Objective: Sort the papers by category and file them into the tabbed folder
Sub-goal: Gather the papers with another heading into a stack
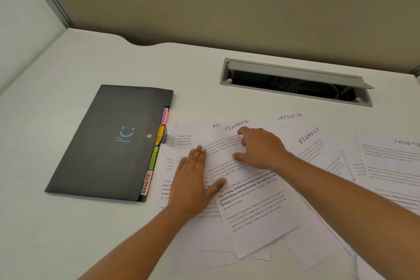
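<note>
A black tabbed folder [109,141] lies closed on the desk at the left, with coloured tabs marked FINANCE, HR, ADMIN and SPORTS along its right edge. Right of it spreads a loose pile of several printed papers [256,207], some headed FINANCE, others SPORTS [291,117]. My left hand [193,179] lies flat with fingers apart on the left sheets. My right hand [259,148] presses down on the top FINANCE sheet, fingers spread, holding nothing.
A grey cable hatch [295,82] stands open in the white desk [68,234] behind the papers. A beige partition wall [204,7] closes off the back. More SPORTS sheets [395,166] reach the right edge of view.
</note>
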Demonstrator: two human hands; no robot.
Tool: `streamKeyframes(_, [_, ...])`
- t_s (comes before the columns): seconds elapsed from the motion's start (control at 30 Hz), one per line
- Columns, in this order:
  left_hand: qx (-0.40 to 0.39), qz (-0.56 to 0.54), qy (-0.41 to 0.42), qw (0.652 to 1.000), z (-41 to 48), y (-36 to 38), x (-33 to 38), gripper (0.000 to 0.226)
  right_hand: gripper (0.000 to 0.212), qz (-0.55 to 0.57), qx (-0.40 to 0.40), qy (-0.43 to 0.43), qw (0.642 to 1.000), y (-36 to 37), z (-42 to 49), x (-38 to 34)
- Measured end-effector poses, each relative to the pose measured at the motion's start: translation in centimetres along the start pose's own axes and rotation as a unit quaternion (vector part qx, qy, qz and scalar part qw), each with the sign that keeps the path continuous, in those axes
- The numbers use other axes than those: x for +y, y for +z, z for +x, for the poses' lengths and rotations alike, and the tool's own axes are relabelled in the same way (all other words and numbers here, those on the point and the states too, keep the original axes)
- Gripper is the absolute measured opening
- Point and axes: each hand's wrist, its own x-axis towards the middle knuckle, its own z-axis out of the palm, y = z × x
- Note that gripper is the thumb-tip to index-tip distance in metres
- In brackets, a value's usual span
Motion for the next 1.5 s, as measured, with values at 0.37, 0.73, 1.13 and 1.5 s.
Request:
streamKeyframes(0.37, [0.017, -0.185, -0.140, 0.973, 6.4, -3.2, 1.6, 0.102, 0.086, -0.057, 0.007, -0.016, 0.998, 0.8, -3.8, -2.1])
streamKeyframes(0.73, [-0.114, 0.030, 0.008, 0.993, 4.6, -1.4, -1.1, 0.134, 0.067, 0.154, 0.040, 0.067, 0.985, -2.1, 0.8, 1.5])
streamKeyframes(1.13, [-0.106, 0.044, 0.021, 0.993, 4.7, -0.9, -1.5, 0.134, 0.049, 0.235, -0.014, 0.187, 0.954, -3.7, 5.2, 1.3])
streamKeyframes(1.5, [-0.101, 0.035, 0.018, 0.994, 4.6, -1.0, -1.5, 0.133, 0.041, 0.440, -0.071, 0.191, 0.875, -4.1, 4.4, 2.1])
